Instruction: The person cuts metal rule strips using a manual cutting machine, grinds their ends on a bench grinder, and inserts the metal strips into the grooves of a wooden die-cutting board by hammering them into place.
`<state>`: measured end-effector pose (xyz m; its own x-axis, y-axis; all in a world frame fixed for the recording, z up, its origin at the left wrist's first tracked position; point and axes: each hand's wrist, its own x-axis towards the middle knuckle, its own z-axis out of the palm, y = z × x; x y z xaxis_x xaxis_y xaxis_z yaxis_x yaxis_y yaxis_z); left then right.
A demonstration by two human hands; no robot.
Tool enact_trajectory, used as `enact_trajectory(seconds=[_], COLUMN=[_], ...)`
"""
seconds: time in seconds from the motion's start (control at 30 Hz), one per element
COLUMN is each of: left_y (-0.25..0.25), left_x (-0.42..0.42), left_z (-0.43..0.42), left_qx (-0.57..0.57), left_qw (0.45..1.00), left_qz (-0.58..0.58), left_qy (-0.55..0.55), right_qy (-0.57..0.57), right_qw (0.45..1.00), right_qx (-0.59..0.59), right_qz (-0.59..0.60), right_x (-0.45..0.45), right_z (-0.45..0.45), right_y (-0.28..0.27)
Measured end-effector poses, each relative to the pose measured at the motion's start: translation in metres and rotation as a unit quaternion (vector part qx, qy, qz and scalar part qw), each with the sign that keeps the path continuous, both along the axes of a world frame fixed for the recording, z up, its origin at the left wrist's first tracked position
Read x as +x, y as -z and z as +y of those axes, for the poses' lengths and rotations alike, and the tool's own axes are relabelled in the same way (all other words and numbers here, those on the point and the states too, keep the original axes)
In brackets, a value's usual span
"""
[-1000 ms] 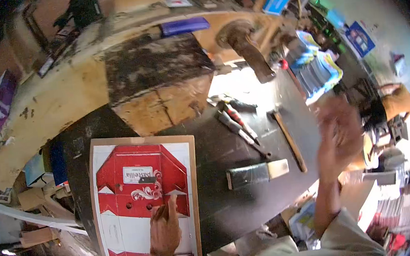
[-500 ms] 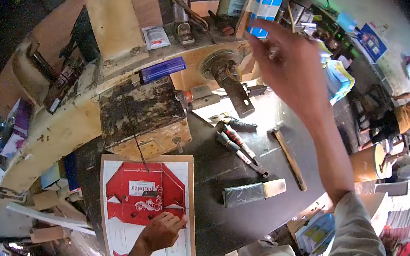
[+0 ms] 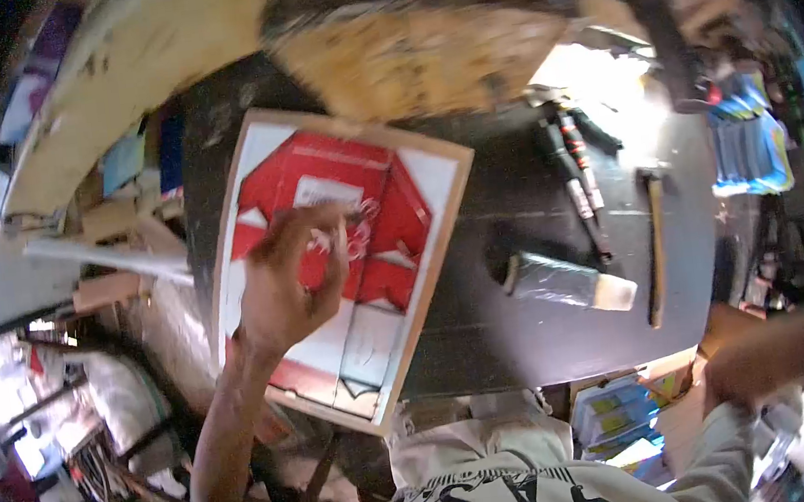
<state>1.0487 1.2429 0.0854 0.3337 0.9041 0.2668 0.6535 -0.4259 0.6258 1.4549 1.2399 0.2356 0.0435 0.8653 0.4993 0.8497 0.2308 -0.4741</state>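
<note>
My left hand (image 3: 292,272), somewhat blurred, is over a red-and-white printed board (image 3: 267,182) with a brown edge. Its thumb and fingers curve apart, and red print shows in the gap between them. Nothing held can be made out there. Cut-out shapes and white lettering mark the board, which lies tilted on the dark table (image 3: 469,332). At the far right my right hand (image 3: 794,347) is smeared by motion, and its fingers cannot be made out. A wrapped flat tool with a pale end (image 3: 572,282) lies between the two hands.
A thin wooden-handled tool (image 3: 656,254) and several pliers-like tools (image 3: 579,159) lie on the right of the table. A worn wooden block of a machine (image 3: 421,63) stands at the far side. Stacked printed sheets (image 3: 615,415) sit below the near edge.
My view has dropped and swung nearer the board, which now appears tilted. My left hand has moved up the board. My right hand has come down from beside the machine to the right.
</note>
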Motion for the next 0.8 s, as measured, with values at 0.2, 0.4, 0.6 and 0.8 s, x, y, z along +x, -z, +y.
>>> enact_trajectory(seconds=[0.2, 0.4, 0.6, 0.8], left_y=[-0.007, 0.051, 0.098, 0.089], left_x=[-0.011, -0.004, -0.001, 0.013], left_z=[-0.009, -0.018, -0.008, 0.002], left_qx=[-0.009, -0.156, -0.179, -0.254], left_qw=[0.993, 0.982, 0.969, 0.948], left_qz=[-0.075, -0.101, -0.1, -0.127], left_qy=[-0.09, 0.02, 0.139, 0.144], right_qy=[-0.057, -0.336, -0.367, -0.397], right_qw=[0.882, 0.858, 0.87, 0.871], right_qx=[-0.432, -0.388, -0.294, -0.253], right_qz=[0.183, 0.005, -0.148, -0.138], right_x=[-0.059, -0.161, -0.178, -0.174], right_z=[-0.035, 0.016, 0.028, 0.039], right_y=[0.051, 0.186, 0.205, 0.218])
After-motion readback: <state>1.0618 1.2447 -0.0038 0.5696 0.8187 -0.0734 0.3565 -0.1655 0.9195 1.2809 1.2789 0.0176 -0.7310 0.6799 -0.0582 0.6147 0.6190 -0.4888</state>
